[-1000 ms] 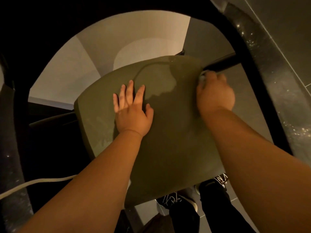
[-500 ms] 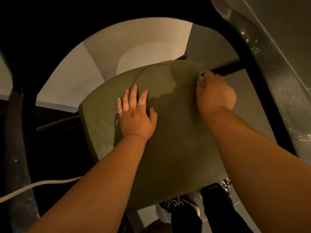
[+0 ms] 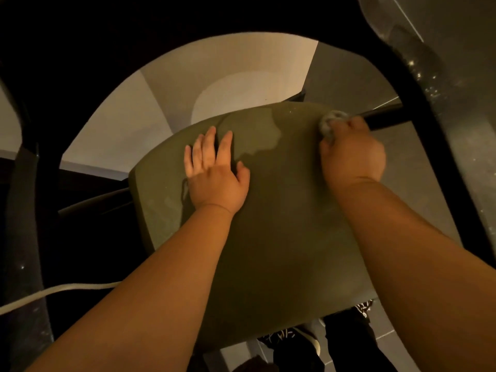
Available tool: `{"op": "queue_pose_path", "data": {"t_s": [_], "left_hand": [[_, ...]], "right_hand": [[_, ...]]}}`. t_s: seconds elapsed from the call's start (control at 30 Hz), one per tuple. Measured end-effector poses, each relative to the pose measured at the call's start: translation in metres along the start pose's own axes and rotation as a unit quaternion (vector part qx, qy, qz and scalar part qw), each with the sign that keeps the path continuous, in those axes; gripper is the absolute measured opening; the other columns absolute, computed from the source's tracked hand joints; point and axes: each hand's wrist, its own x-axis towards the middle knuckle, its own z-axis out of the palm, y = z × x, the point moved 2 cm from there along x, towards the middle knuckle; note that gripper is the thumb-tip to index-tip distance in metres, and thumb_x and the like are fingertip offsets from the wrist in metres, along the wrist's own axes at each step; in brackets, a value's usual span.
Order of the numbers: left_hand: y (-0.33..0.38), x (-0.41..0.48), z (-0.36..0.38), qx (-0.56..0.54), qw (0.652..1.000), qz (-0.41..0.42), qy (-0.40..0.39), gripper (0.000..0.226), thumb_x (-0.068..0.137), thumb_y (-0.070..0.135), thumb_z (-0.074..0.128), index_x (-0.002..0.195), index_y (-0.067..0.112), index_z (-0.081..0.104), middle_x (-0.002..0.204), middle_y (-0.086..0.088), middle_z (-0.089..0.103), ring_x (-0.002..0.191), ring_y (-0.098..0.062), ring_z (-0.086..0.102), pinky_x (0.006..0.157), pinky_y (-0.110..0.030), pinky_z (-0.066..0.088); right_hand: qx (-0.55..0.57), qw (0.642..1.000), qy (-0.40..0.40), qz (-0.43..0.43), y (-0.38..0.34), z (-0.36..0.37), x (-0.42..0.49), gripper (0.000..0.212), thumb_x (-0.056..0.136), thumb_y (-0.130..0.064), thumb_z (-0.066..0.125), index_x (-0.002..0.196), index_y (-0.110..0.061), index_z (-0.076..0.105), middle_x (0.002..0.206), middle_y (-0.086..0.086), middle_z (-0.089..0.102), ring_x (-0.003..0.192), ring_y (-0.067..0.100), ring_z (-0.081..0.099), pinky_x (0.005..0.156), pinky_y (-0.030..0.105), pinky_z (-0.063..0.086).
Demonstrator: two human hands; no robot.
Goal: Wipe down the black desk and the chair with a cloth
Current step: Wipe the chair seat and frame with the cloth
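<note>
Dim tiled floor (image 3: 357,84) is showing beneath an olive chair seat (image 3: 268,224). Left hand (image 3: 217,175) is pressing flat, fingers spread; right hand (image 3: 351,154) is fisting a grey cloth (image 3: 328,123) at the far corner. Cloth looks soft, best bunched.

Olive-green chair seat (image 3: 268,224), damp-looking patch near its far edge, balled grey cloth (image 3: 329,124) at far-right corner

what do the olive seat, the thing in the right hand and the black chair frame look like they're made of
Olive-green chair seat: likely smooth matte plastic or vinyl; damp patches sit on top, shining. Small grey wad gripped by the right hand: seems nubby woven cloth, bunched and textured. Black curved chair frame: probably painted metal or wood, hard and semi-gloss; too dark to tell.
</note>
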Motion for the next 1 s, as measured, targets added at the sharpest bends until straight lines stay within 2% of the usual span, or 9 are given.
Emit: {"op": "queue_pose_path", "data": {"t_s": [0.17,0.23,0.33,0.47,0.6,0.73,0.8,0.9,1.0], "left_hand": [[0.0,-0.001,0.001,-0.001,1.0,-0.004,-0.008,0.063,0.095,0.04,0.05,0.156,0.025,0.042,0.166,-0.008,0.032,0.154,-0.032,0.025,0.129,-0.053,0.013],[-0.001,-0.002,0.003,-0.006,1.0,0.001,0.001,0.064,0.094,0.038,0.051,0.156,0.023,0.042,0.165,-0.009,0.034,0.154,-0.033,0.026,0.129,-0.053,0.013],[-0.002,-0.002,0.003,0.0,1.0,0.002,-0.004,0.064,0.095,0.039,0.05,0.156,0.025,0.041,0.167,-0.008,0.032,0.155,-0.032,0.025,0.129,-0.051,0.012],[-0.001,0.0,0.001,0.01,1.0,-0.013,-0.023,0.064,0.095,0.043,0.043,0.157,0.027,0.038,0.169,-0.006,0.028,0.156,-0.03,0.021,0.13,-0.051,0.01],[-0.002,-0.002,0.002,0.016,1.0,-0.01,-0.023,0.064,0.095,0.042,0.044,0.157,0.027,0.038,0.169,-0.006,0.027,0.156,-0.031,0.021,0.13,-0.052,0.011],[-0.003,-0.002,0.004,0.005,1.0,-0.01,-0.019,0.065,0.093,0.043,0.046,0.156,0.025,0.041,0.168,-0.007,0.029,0.156,-0.032,0.022,0.13,-0.051,0.011],[-0.001,-0.002,0.003,0.003,1.0,-0.01,-0.023,0.065,0.093,0.043,0.046,0.156,0.026,0.04,0.168,-0.006,0.028,0.156,-0.031,0.021,0.13,-0.051,0.01],[-0.001,0.0,0.004,-0.006,1.0,-0.018,-0.021,0.065,0.093,0.042,0.047,0.155,0.027,0.041,0.168,-0.005,0.028,0.156,-0.031,0.021,0.13,-0.051,0.011],[-0.002,-0.001,0.004,0.002,1.0,-0.019,-0.019,0.065,0.093,0.043,0.046,0.156,0.027,0.04,0.168,-0.006,0.028,0.156,-0.031,0.022,0.13,-0.051,0.011]], "right_hand": [[0.076,0.994,0.005,0.074,-0.028,-0.001,0.0,0.04,0.101,-0.035,0.055,0.138,-0.024,0.061,0.145,0.008,0.051,0.107,0.039,0.062,0.084,0.035,0.047],[0.125,0.992,0.0,0.007,-0.049,0.005,0.001,0.041,0.099,-0.034,0.057,0.139,-0.024,0.061,0.142,0.008,0.054,0.107,0.037,0.063,0.087,0.036,0.05],[0.116,0.989,-0.017,-0.095,-0.054,0.005,0.01,0.037,0.099,-0.03,0.056,0.134,-0.02,0.064,0.135,0.011,0.056,0.098,0.04,0.064,0.074,0.037,0.048],[0.024,0.997,-0.001,0.067,-0.02,-0.005,0.03,0.033,0.103,-0.031,0.05,0.132,-0.02,0.061,0.133,0.008,0.051,0.094,0.039,0.064,0.07,0.033,0.036],[0.027,0.991,-0.011,0.133,-0.04,0.0,0.039,0.031,0.105,-0.02,0.044,0.13,-0.016,0.06,0.135,0.009,0.052,0.096,0.037,0.065,0.07,0.035,0.038],[0.107,0.992,-0.068,-0.013,-0.084,0.011,0.037,0.039,0.101,-0.026,0.046,0.137,-0.024,0.059,0.143,0.006,0.051,0.115,0.032,0.061,0.086,0.036,0.048],[0.107,0.987,-0.093,-0.074,-0.087,0.01,0.035,0.037,0.102,-0.03,0.046,0.136,-0.025,0.059,0.141,0.005,0.05,0.113,0.032,0.062,0.085,0.037,0.049],[0.062,0.997,-0.051,0.01,-0.052,-0.003,0.048,0.03,0.103,-0.027,0.046,0.128,-0.021,0.062,0.129,0.01,0.053,0.104,0.038,0.062,0.075,0.037,0.043],[0.035,0.991,-0.029,0.124,-0.034,-0.005,0.055,0.03,0.105,-0.02,0.044,0.131,-0.018,0.059,0.132,0.013,0.049,0.106,0.04,0.061,0.075,0.038,0.042]]}}
